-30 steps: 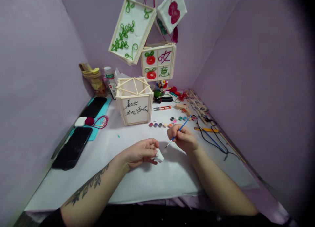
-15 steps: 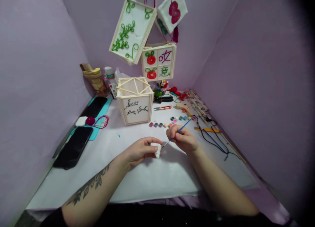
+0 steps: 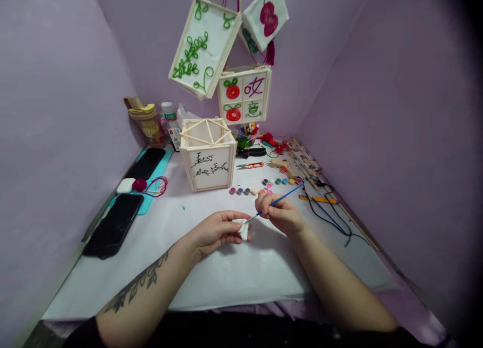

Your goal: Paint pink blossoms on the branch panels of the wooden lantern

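Observation:
My left hand (image 3: 216, 231) pinches a small crumpled white tissue (image 3: 243, 229) just above the white paper sheet (image 3: 234, 277). My right hand (image 3: 281, 213) grips a thin blue paintbrush (image 3: 279, 201), and its tip touches the tissue. A row of small paint pots (image 3: 247, 191) lies just beyond my hands. Behind them stands a stick-framed white lantern box (image 3: 207, 156) with black branch drawings on its front panel.
Decorated lantern panels (image 3: 206, 46) hang overhead. A black phone (image 3: 113, 225) and a teal mat (image 3: 151, 171) lie at the left. Scissors (image 3: 251, 165), a pen cup (image 3: 247, 133), wooden sticks (image 3: 302, 159) and a black cable (image 3: 328, 212) sit at the back and right.
My left hand lifted the tissue slightly and turned it toward the brush. The right hand tilted the brush flatter, bringing its tip onto the tissue.

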The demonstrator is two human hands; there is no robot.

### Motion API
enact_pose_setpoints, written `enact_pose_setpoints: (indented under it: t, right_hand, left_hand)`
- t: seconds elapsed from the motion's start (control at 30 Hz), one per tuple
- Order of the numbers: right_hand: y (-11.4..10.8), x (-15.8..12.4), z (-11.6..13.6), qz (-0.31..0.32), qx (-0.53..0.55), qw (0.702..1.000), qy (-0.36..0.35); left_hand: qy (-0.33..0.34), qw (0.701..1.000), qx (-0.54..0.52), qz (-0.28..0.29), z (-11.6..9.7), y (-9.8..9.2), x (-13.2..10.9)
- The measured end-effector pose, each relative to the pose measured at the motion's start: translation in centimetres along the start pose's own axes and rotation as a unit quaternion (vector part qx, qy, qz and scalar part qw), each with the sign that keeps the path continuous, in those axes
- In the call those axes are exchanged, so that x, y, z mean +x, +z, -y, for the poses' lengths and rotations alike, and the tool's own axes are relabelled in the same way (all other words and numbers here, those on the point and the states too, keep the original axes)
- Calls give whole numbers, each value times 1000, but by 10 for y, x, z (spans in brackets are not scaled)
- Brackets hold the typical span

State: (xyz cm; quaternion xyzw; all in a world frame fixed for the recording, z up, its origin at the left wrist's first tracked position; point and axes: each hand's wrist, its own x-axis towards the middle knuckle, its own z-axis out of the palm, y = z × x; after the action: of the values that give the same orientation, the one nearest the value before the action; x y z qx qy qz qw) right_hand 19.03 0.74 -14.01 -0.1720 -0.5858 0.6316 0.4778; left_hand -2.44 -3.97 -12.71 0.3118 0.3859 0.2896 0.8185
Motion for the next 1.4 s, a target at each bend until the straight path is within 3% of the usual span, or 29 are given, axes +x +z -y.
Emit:
enact_pose_setpoints:
  t: [0.5, 0.77, 1.07, 1.4]
  right_hand:
    - [-6, 0, -3, -15, -41, 998, 34]
    - [-9, 0, -2, -21, -55, 998, 30]
    - [-10, -1, -3, 2, -102, 995, 15]
    - [-13, -3, -4, 49, -141, 989, 16]
  left_hand:
    - [8, 1000, -17, 16, -3, 0, -2]
    - [46, 999, -17, 5, -2, 0, -2]
    - [107, 993, 28, -35, 5, 7, 4]
    - [132, 983, 101, -76, 8, 16, 2]
